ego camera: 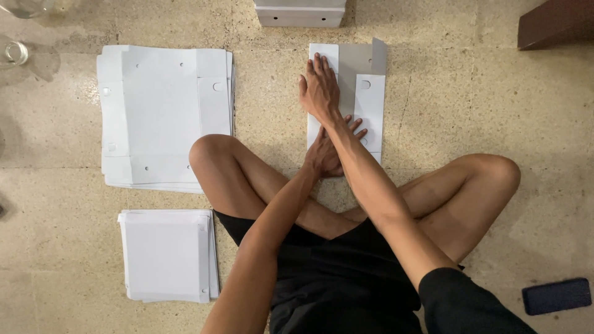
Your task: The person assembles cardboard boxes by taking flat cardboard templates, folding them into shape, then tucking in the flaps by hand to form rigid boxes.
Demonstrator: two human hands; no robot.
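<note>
At nine o'clock from my knee lies a tall stack of flat white cardboard sheets [162,114], and at seven o'clock a smaller stack of folded white pieces [167,255]. Straight ahead at twelve o'clock lies the white cardboard blank [370,102], long axis running twelve to six, one flap raised at its far right corner. My arms cross over it. My left hand [328,151] presses flat on its near end, fingers spread, gripping nothing. My right hand [320,89] lies palm down on its far left strip, fingers straight, pointing to twelve. At four o'clock a dark phone [556,295] rests on the floor [55,173].
</note>
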